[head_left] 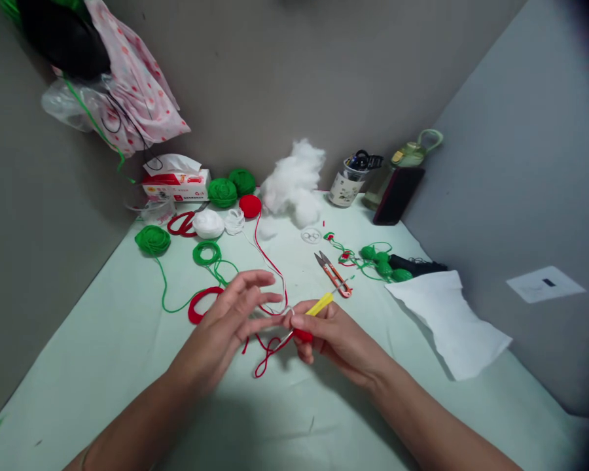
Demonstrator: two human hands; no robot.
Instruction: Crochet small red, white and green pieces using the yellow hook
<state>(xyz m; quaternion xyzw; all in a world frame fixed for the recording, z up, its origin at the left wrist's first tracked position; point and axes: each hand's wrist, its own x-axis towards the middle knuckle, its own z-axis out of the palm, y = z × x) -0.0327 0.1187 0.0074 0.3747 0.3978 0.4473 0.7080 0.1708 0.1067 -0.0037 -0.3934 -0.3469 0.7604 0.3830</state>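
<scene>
My right hand [328,330] is closed around a yellow-handled crochet hook [321,304], whose thin shaft points away to the upper right. A small red crocheted piece [303,335] is held under the same fingers. Close by on the left, my left hand [243,307] has its fingers stretched and spread, with its lower fingertips against my right fingertips. A strand of white yarn [288,309] loops between the hands; whether the left fingers pinch it is too small to make out. Loose red yarn [269,356] trails below, lying on the table [255,425].
Behind the hands are a red yarn ball [250,207], green yarn balls [222,192], white yarn [208,224], white stuffing [294,183] and red-handled scissors [181,224]. Orange thread snips [334,273], green crocheted pieces [383,265] and white paper [451,320] lie to the right. A bottle [407,160] stands behind.
</scene>
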